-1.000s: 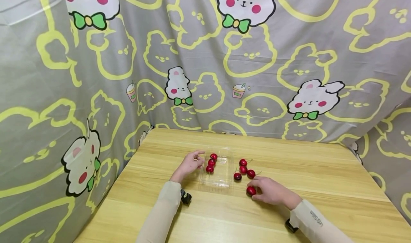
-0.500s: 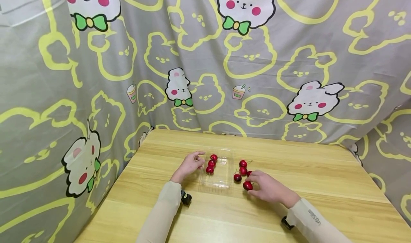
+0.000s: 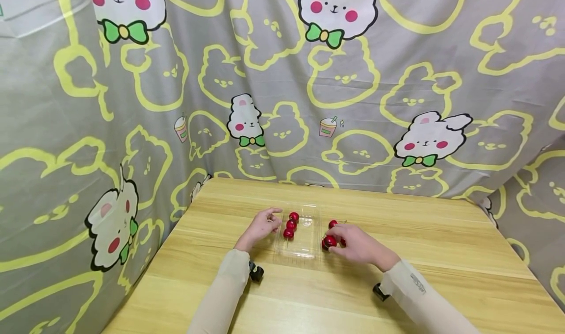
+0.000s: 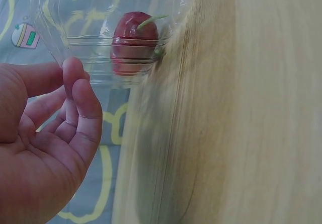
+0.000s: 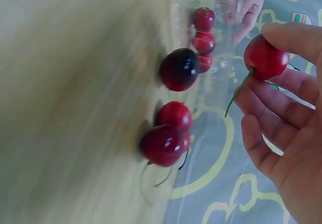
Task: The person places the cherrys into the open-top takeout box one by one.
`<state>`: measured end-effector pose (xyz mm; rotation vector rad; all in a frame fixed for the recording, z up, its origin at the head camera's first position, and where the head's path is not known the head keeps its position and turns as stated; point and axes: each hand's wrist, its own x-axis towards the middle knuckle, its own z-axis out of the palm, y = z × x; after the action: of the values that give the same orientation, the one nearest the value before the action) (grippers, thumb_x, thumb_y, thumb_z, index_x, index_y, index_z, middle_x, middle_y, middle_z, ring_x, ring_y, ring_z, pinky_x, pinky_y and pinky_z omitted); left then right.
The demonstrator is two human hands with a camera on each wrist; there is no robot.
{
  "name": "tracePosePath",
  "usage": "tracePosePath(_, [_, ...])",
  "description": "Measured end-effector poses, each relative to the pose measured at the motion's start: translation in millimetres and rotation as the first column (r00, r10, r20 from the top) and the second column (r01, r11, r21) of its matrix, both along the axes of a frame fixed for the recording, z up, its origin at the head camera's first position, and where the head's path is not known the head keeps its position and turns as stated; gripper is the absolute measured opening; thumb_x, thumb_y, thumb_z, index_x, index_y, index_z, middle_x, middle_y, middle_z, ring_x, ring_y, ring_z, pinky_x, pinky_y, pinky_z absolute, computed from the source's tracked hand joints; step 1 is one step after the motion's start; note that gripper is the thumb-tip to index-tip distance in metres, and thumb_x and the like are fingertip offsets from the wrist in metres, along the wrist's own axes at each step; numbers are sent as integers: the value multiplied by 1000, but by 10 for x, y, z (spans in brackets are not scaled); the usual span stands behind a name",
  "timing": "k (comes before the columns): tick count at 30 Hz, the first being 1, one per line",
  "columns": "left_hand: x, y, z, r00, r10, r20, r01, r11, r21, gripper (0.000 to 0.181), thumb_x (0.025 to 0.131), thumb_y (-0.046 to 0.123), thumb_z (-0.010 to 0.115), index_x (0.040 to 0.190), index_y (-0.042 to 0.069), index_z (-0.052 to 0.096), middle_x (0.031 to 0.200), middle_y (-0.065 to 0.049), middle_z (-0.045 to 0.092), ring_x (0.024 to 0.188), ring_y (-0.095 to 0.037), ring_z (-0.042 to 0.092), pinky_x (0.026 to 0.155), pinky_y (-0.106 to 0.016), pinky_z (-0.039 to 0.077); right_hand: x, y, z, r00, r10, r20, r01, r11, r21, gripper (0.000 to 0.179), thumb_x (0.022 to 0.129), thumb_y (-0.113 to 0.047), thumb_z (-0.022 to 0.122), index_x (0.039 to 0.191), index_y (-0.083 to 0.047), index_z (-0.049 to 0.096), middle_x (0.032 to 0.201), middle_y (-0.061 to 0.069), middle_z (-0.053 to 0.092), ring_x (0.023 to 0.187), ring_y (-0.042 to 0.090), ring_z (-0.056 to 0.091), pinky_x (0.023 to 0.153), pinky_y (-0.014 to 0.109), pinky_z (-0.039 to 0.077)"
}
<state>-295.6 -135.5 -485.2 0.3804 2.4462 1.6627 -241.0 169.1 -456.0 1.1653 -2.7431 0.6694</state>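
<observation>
Glossy round red cherry [image 5: 266,58], green-stemmed: pinched in your right hand [image 3: 361,244], right of the clear plastic box [image 3: 306,238] your left hand [image 3: 262,224] pinches. Likely light, slick, bruisable; hold its sides.

Grey cartoon-printed curtain [image 3: 282,89] along the back and sides of a wood-grain table [image 3: 423,245].

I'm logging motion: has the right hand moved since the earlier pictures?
Yes; against the clear container in the head view, the right hand has moved left and forward, nearer it.
</observation>
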Motion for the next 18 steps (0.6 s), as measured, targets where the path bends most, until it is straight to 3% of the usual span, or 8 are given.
tracePosePath(13, [-13, 17, -22, 1000, -5, 5, 5, 1000, 6, 43, 94, 2, 55, 136, -3, 46, 84, -10, 57, 70, -21, 61, 68, -35, 55, -158, -310, 192, 1000, 25, 4, -25, 999, -23, 24, 86, -23, 69, 106, -10, 66, 90, -8, 55, 76, 18, 57, 67, 26, 49])
tracePosePath(18, [-5, 20, -14, 1000, 1, 8, -1, 1000, 4, 44, 94, 2, 54, 137, -3, 45, 84, -9, 57, 69, -19, 60, 68, -34, 55, -214, -417, 195, 999, 38, 14, -38, 999, -29, 26, 86, -23, 70, 107, -9, 65, 93, -6, 58, 79, 11, 58, 69, 27, 51])
